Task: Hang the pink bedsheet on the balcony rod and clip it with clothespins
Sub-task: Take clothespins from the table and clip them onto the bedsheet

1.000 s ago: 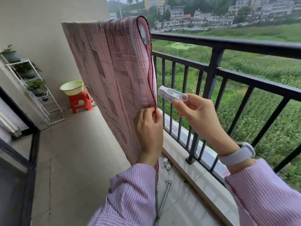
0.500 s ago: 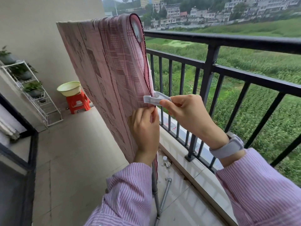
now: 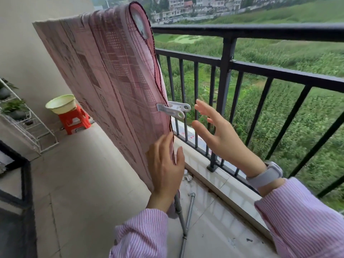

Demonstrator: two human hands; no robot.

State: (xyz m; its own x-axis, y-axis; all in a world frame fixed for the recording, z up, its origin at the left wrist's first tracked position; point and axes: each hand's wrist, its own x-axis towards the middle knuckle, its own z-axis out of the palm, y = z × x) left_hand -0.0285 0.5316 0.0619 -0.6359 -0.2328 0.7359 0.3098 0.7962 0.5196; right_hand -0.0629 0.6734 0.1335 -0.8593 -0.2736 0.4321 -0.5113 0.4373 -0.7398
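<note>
The pink patterned bedsheet (image 3: 104,75) hangs folded over a rod whose round end (image 3: 140,25) shows at the top. A white clothespin (image 3: 174,109) is clamped on the sheet's near edge, about halfway down. My left hand (image 3: 165,164) pinches the two layers of that edge together below the clothespin. My right hand (image 3: 219,135) hovers just right of the clothespin with fingers spread, touching nothing.
A black metal railing (image 3: 242,32) runs along the right with fields beyond. Grey pipes (image 3: 188,216) lie on the floor below the sheet. An orange stool (image 3: 74,119) holding a pale basin and a white plant rack (image 3: 22,116) stand at the far left.
My right hand clipped the clothespin onto the sheet's edge and let go, pulling back to the right with fingers open. My left hand slid lower along the edge.
</note>
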